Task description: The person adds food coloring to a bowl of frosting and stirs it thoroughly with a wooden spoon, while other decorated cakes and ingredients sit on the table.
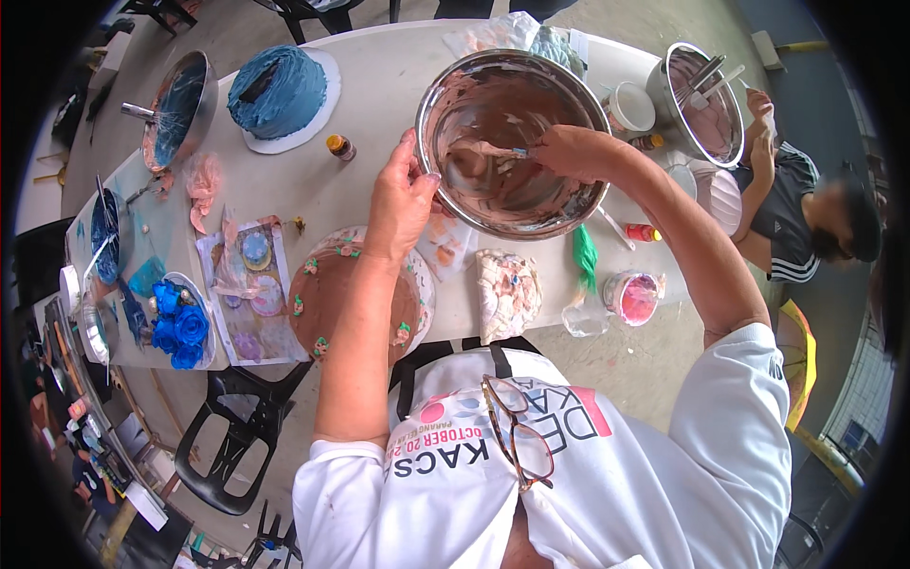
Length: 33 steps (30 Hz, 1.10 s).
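Observation:
A large steel bowl (512,204) is smeared inside with brown and whitish frosting. My left hand (406,194) grips its left rim, fingers curled round the edge. Inside, my right hand (569,150) is closed on a frosting-coated utensil (488,150), probably a spatula; its exact shape is hidden by frosting and fingers. Below the bowl, a round brown cake (332,294) with pink and green piped flowers lies partly behind my left forearm. A stained cloth or bag (507,294) and a green piping bag (585,256) rest near the bowl on the white table (379,85).
A blue cake (270,95), blue roses (175,322) and a bowl with a whisk (175,114) stand leftward. At right are another steel bowl (706,104), a pink tub (633,299) and a co-worker (787,199) holding something pale. A black chair (227,446) stands below the table's left.

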Tool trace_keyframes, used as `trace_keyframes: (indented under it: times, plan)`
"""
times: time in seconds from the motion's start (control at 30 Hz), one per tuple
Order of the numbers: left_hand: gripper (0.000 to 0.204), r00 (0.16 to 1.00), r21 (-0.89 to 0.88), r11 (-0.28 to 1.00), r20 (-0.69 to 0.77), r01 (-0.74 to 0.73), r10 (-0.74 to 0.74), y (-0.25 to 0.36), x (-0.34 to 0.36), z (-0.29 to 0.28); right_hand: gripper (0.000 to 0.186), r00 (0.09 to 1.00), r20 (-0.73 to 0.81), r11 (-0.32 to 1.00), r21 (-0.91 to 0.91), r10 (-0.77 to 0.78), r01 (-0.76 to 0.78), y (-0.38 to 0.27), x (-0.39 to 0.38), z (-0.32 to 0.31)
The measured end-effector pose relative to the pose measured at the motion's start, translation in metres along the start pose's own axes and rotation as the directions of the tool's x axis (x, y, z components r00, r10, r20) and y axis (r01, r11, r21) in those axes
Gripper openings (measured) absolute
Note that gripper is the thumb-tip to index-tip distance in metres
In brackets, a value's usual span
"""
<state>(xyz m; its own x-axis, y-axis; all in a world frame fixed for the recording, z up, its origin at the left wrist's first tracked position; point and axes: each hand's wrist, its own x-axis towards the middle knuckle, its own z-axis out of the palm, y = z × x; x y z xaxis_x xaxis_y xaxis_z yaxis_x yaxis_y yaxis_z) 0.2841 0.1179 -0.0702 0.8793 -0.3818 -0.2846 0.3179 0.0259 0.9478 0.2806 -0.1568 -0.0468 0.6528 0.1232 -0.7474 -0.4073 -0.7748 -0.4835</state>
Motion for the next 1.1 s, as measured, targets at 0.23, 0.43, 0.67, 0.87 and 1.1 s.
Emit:
trace_keyframes:
  times: [0.23,0.43,0.67,0.87,1.1]
  plan:
    - [0.060,0.997,0.034,0.997,-0.018,-0.073,0.074,-0.003,-0.002,-0.008,0.021,0.861,-0.418,0.760,-0.648,-0.289,-0.059,-0.083,-0.035,0.022]
    - [0.060,1.000,-0.006,1.000,-0.017,-0.013,0.013,-0.005,-0.001,-0.004,0.018,0.841,-0.356,0.598,-0.800,-0.408,-0.048,-0.071,-0.006,0.053]
    - [0.060,1.000,0.005,1.000,-0.023,-0.018,0.018,0.007,-0.004,0.001,0.013,0.856,-0.373,0.601,-0.794,-0.359,-0.094,-0.072,-0.013,0.065]
    - [0.060,0.999,0.097,0.995,-0.044,-0.011,0.015,-0.006,-0.001,-0.012,0.015,0.775,-0.490,0.710,-0.700,-0.399,-0.078,-0.067,-0.034,0.048]
    - [0.059,0.990,0.197,0.971,0.041,-0.138,0.133,-0.014,0.013,-0.014,0.020,0.757,-0.497,0.717,-0.695,-0.423,-0.056,-0.018,0.032,0.028]
